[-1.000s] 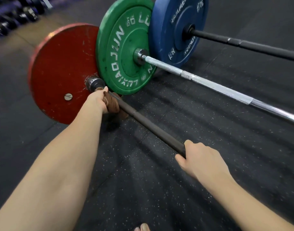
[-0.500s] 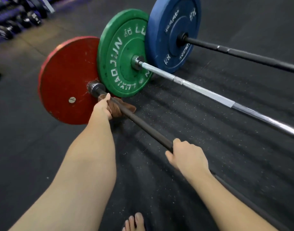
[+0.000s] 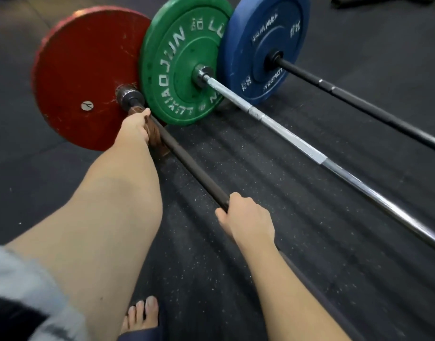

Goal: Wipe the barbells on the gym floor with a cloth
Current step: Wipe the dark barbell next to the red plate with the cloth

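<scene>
Where the red plate [image 3: 83,77] stands at ten o'clock, the left hand [image 3: 135,124] grips a brown cloth [image 3: 154,137] wrapped on the dark bar [image 3: 194,173], just beside the collar [image 3: 130,96]. At twelve, the green plate [image 3: 177,60] carries a silver bar [image 3: 297,143]. The right hand [image 3: 246,217], at centre, clenches the dark bar. At one o'clock the blue plate [image 3: 260,33] holds a black bar [image 3: 359,104] running toward three. Bare toes [image 3: 142,313] show at six.

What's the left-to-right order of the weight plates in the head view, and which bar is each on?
Round red weight plate on the dark brown bar → round green bumper plate on the silver steel bar → round blue bumper plate on the black bar.
</scene>
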Action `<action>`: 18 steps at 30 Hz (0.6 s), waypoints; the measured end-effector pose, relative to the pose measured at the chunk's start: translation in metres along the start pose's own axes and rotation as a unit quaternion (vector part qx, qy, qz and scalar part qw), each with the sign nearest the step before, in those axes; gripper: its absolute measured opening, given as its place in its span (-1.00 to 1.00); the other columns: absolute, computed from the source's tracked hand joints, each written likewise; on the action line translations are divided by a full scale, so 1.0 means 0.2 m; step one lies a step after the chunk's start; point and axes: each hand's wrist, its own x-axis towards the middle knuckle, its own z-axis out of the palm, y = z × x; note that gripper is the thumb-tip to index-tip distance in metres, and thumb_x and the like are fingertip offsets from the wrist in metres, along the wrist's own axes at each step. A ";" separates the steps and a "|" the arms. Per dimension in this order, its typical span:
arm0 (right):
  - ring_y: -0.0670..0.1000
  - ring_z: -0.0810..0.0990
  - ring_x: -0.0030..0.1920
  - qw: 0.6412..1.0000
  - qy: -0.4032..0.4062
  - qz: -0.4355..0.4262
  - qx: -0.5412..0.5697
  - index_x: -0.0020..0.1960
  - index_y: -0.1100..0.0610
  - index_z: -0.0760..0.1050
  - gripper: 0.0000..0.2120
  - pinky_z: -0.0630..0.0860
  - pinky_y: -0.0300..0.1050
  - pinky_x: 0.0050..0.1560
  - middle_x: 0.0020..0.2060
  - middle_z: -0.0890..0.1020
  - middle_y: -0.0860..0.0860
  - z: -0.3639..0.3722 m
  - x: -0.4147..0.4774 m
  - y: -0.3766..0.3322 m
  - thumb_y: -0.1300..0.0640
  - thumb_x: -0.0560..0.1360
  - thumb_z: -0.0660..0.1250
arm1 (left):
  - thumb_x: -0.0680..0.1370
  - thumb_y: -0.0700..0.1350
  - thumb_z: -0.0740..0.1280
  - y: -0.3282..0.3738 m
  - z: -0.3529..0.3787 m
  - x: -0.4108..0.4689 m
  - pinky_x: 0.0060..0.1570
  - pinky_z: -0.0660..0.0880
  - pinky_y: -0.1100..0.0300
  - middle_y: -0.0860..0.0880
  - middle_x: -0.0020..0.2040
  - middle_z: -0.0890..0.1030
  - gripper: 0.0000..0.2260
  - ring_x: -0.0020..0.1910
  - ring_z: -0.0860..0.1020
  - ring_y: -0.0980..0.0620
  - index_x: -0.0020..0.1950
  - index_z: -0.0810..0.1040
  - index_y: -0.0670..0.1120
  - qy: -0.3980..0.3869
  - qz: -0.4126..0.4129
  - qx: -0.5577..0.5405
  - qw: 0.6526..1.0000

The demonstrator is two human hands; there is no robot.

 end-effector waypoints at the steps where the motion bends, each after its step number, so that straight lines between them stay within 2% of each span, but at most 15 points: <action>1: 0.14 0.48 -0.19 1.000 0.002 -0.002 0.000 0.03 0.09 0.32 -0.73 0.39 -0.02 -0.14 -0.08 0.61 0.04 0.00 0.00 0.00 -0.13 0.64 0.18 | 0.75 0.07 0.10 0.03 0.08 -0.06 0.28 0.46 -0.16 -0.32 -0.03 0.65 -0.55 0.04 0.55 -0.27 0.08 0.48 -0.33 0.146 -0.085 -0.010 0.986; 2: 0.14 0.48 -0.19 1.000 0.005 -0.004 -0.003 0.02 0.10 0.31 -0.72 0.39 -0.02 -0.14 -0.11 0.59 0.03 0.01 0.00 0.00 -0.13 0.64 0.19 | 0.70 0.09 0.24 -0.01 0.10 -0.09 0.23 0.48 -0.22 -0.23 -0.07 0.64 -0.59 -0.03 0.58 -0.23 0.01 0.50 -0.28 0.249 -0.099 -0.015 0.963; 4: 0.14 0.47 -0.21 1.000 0.012 -0.006 -0.017 0.00 0.10 0.31 -0.69 0.38 -0.03 -0.14 -0.17 0.53 0.01 0.01 0.00 -0.01 -0.15 0.65 0.19 | 0.62 0.08 0.40 -0.04 0.17 -0.18 0.16 0.55 -0.26 -0.16 -0.03 0.68 -0.65 0.00 0.65 -0.21 0.04 0.56 -0.24 0.306 -0.076 -0.059 0.947; 5: 0.14 0.47 -0.21 1.000 0.016 -0.005 -0.022 -0.01 0.10 0.30 -0.69 0.37 -0.03 -0.15 -0.16 0.55 0.02 0.01 0.00 -0.01 -0.15 0.65 0.19 | 0.59 0.07 0.44 -0.06 0.21 -0.22 0.15 0.57 -0.26 -0.16 -0.02 0.70 -0.65 0.03 0.67 -0.20 0.09 0.59 -0.24 0.305 -0.060 -0.079 0.947; 9: 0.14 0.46 -0.21 0.999 0.032 -0.003 -0.019 -0.01 0.09 0.31 -0.69 0.36 -0.04 -0.15 -0.07 0.62 0.03 0.01 -0.01 -0.01 -0.15 0.64 0.19 | 0.52 0.14 0.51 -0.18 0.27 -0.34 0.29 0.49 -0.30 -0.18 0.08 0.72 -0.50 0.13 0.67 -0.22 0.26 0.60 -0.21 0.272 -0.084 -0.120 0.951; 13: 0.14 0.47 -0.21 0.999 0.032 -0.006 -0.022 0.00 0.10 0.32 -0.70 0.37 -0.04 -0.15 -0.09 0.60 0.03 0.01 -0.02 -0.01 -0.14 0.64 0.19 | 0.50 0.12 0.53 -0.22 0.28 -0.37 0.22 0.52 -0.34 -0.13 -0.02 0.72 -0.53 0.07 0.69 -0.18 0.25 0.60 -0.18 0.263 -0.084 -0.127 0.953; 15: 0.15 0.48 -0.20 1.000 0.018 -0.002 -0.006 0.01 0.11 0.33 -0.72 0.39 -0.03 -0.14 -0.14 0.55 0.03 0.01 -0.02 -0.01 -0.13 0.64 0.19 | 0.49 0.14 0.54 -0.28 0.32 -0.40 0.19 0.54 -0.33 -0.08 -0.04 0.73 -0.58 0.01 0.70 -0.14 0.17 0.63 -0.14 0.254 -0.098 -0.119 0.955; 18: 0.14 0.49 -0.17 1.000 -0.011 0.000 0.012 0.07 0.09 0.33 -0.75 0.39 -0.03 -0.14 -0.14 0.50 0.01 -0.02 -0.03 0.00 -0.11 0.63 0.18 | 0.41 0.14 0.60 -0.32 0.33 -0.40 0.06 0.51 -0.49 -0.08 0.00 0.73 -0.52 -0.02 0.72 -0.20 0.16 0.64 -0.13 0.264 -0.109 -0.130 0.949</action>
